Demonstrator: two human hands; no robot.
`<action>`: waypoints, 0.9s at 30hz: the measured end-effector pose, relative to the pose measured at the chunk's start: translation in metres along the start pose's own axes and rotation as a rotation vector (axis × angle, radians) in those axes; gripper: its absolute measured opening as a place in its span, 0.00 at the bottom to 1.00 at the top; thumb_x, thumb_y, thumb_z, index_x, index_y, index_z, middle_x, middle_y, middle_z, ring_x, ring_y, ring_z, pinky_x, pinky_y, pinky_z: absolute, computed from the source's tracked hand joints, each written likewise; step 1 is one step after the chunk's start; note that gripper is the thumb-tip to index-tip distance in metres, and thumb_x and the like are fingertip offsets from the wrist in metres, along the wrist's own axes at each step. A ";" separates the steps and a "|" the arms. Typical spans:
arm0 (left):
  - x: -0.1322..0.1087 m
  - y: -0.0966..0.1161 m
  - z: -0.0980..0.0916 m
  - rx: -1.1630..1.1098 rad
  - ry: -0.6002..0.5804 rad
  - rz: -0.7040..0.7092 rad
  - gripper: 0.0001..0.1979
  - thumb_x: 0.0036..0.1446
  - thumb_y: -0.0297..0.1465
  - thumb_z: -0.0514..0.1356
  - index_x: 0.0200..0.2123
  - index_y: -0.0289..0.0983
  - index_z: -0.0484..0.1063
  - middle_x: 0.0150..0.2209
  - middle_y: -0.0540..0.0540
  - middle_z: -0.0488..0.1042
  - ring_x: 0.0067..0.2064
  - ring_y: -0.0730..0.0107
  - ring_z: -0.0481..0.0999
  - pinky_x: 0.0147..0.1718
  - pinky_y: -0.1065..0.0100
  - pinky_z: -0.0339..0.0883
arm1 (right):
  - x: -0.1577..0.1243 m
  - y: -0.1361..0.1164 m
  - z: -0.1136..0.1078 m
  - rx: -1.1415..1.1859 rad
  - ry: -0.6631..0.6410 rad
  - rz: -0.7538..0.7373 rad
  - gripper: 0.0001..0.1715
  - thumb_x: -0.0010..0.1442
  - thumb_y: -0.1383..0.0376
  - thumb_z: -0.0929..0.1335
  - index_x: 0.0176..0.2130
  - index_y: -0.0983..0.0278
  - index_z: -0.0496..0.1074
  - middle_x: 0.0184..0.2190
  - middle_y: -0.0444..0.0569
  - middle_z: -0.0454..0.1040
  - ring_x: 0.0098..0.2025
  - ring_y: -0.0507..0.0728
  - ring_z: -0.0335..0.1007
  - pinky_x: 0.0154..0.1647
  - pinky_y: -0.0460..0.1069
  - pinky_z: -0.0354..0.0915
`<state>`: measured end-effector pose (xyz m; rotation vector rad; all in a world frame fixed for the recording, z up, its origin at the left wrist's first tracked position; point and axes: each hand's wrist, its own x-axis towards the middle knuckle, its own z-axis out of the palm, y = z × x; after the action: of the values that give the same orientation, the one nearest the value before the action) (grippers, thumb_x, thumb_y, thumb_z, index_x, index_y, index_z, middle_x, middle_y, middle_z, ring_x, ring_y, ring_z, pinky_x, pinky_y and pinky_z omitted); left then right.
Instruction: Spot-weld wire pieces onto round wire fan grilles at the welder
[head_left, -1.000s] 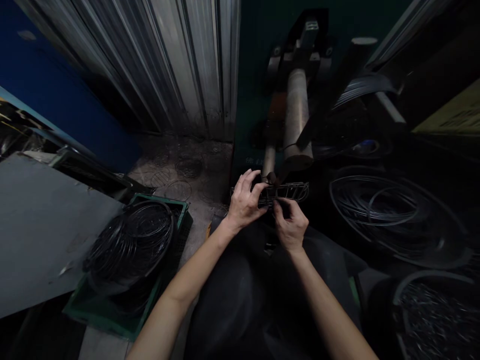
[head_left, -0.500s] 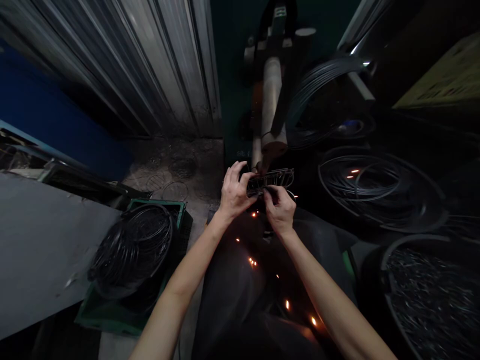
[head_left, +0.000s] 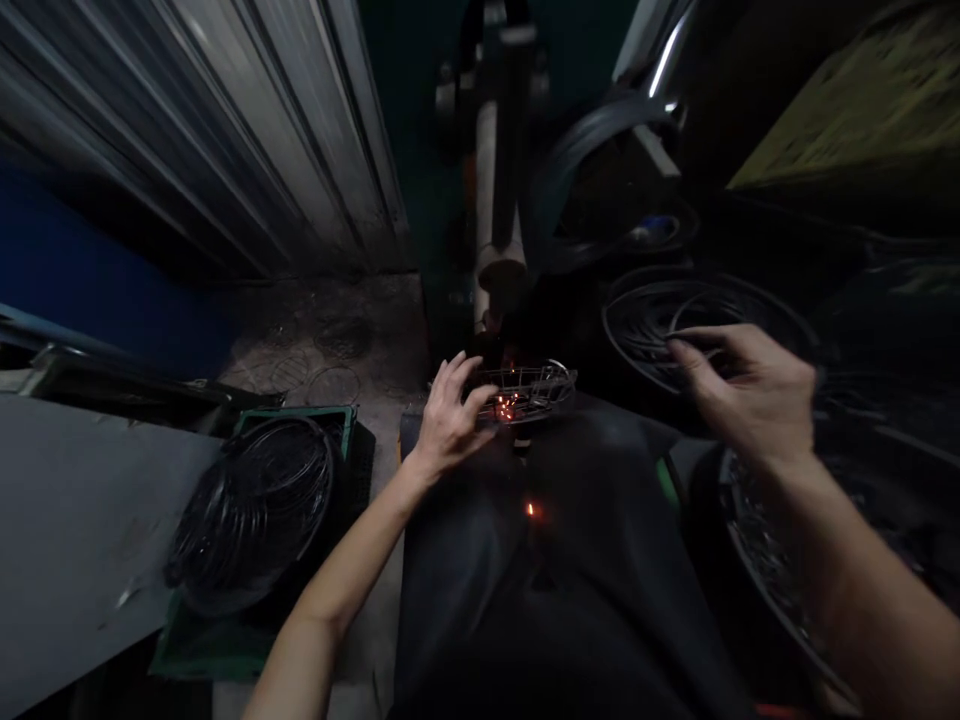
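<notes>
My left hand [head_left: 454, 415] grips the left end of a small wire cage [head_left: 551, 392], with thumb and fingers curved round it. The cage lies below the tip of a welding machine [head_left: 501, 262], and sparks glow among its wires. My right hand [head_left: 754, 395] is raised away from the cage, to the right, over a round tub of wire rings [head_left: 637, 325]. Its thumb and forefinger are pinched together; whatever lies between them is too dark to make out. A dark apron [head_left: 480, 600] covers my lap beneath the cage.
On the left, a green crate [head_left: 341, 425] bears a bundle of black wire rings [head_left: 262, 500] beside a grey panel [head_left: 90, 520]. At lower right stands a bin of short metal pieces [head_left: 757, 530]. Corrugated metal sheeting [head_left: 300, 130] rises behind on the left.
My right hand has left the cage and swung right to the ring tub. My left hand stays on the cage, which now sits lower, clear of the welder's tip. Fewer sparks fly over the apron.
</notes>
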<state>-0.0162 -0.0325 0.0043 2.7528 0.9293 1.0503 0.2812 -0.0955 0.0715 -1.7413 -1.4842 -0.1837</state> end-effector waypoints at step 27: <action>-0.171 0.059 -0.073 -0.458 0.089 -0.603 0.21 0.52 0.23 0.62 0.49 0.41 0.66 0.47 0.44 0.72 0.51 0.61 0.73 0.52 0.54 0.68 | -0.136 0.006 0.065 0.143 -1.125 0.430 0.20 0.61 0.51 0.62 0.40 0.60 0.74 0.33 0.47 0.77 0.34 0.58 0.72 0.38 0.52 0.65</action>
<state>-0.1316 -0.1865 -0.0256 1.8961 1.2317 1.0921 0.2211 -0.1557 -0.0533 -2.0805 -1.6881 1.2755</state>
